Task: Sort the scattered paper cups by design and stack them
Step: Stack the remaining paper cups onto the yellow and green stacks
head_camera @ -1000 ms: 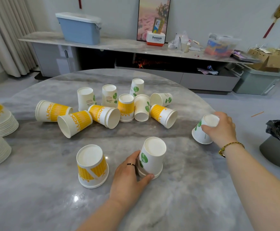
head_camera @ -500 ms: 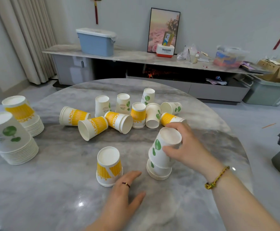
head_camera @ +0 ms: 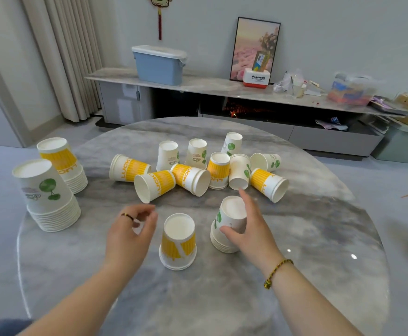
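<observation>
The right hand wraps around the small green-leaf cup stack, thumb on its near side, fingers behind. Left of that stack, the left hand hovers empty, fingers loosely curled, past the short yellow-striped stack. Beyond it lie the scattered cups, some tipped over. Far left of it stand two taller sorted stacks on the marble table.

Four inverted stacks stand on the tabletop: two yellow-striped stacks and two green-leaf stacks. The loose pile toward the far edge holds five yellow-striped cups and five green-leaf cups. Two hands are in view.
</observation>
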